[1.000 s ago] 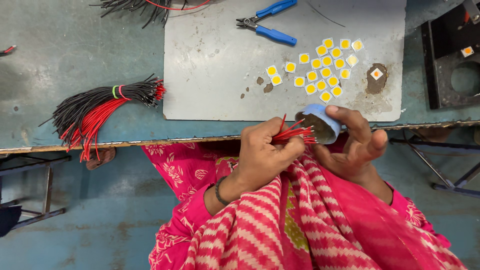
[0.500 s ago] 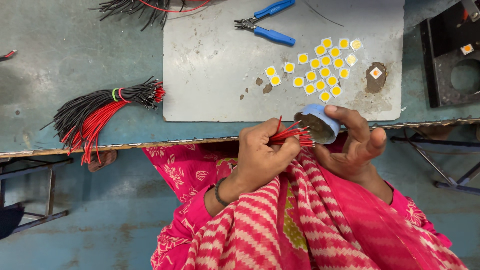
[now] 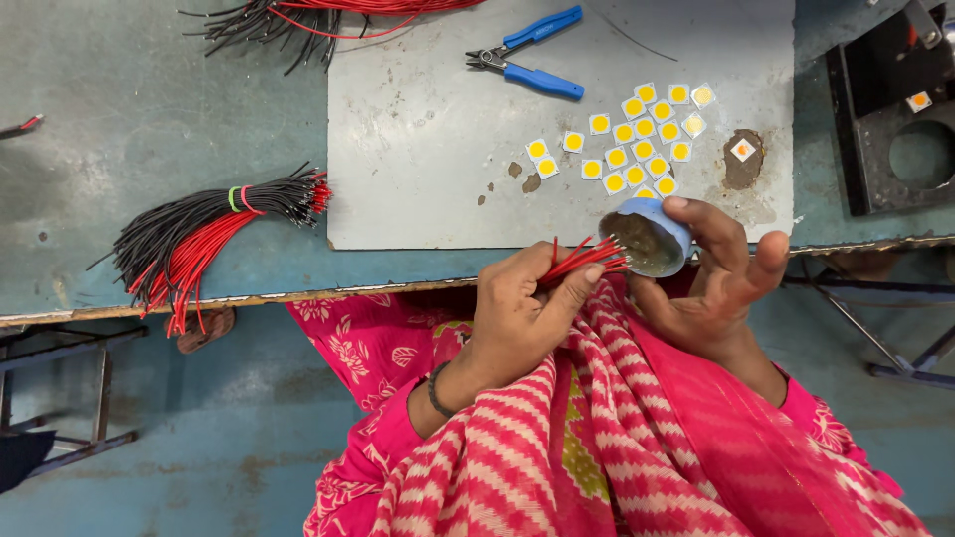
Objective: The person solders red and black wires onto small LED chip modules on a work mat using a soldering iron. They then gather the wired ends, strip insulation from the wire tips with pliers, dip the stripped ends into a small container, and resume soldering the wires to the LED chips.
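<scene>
Head view, looking down over a blue-green desk (image 3: pixel 119 89) and the person's lap.

Left hand (image 3: pixel 522 313): closed on a small bunch of red wires (image 3: pixel 582 259), thumb and fingers clamped together around it. The wire tips point right and reach into the mouth of a small blue tub.

Right hand (image 3: pixel 721 273): grips the small blue tub (image 3: pixel 652 234) between thumb and forefinger, the other fingers spread loosely. The tub is tilted toward the left hand, its dark, pasty contents showing. It is held just off the near edge of the desk, above the lap.

Grey metal sheet (image 3: pixel 438 129): lies flat on the desk, just beyond both hands.

Small square chips with yellow centres (image 3: pixel 637 139): scattered in a loose cluster on the sheet, the nearest just beside the tub.

Single chip with an orange centre (image 3: pixel 743 149): sits on a brown stain to the right of the cluster.

Blue-handled pliers (image 3: pixel 527 60): on the sheet at its far side.

Bundle of black and red wires (image 3: pixel 214 224): banded, on the desk to the left, well apart from the hands.

Loose black and red wires (image 3: pixel 298 15): at the far edge.

Black metal fixture (image 3: pixel 880 109): at far right.
</scene>
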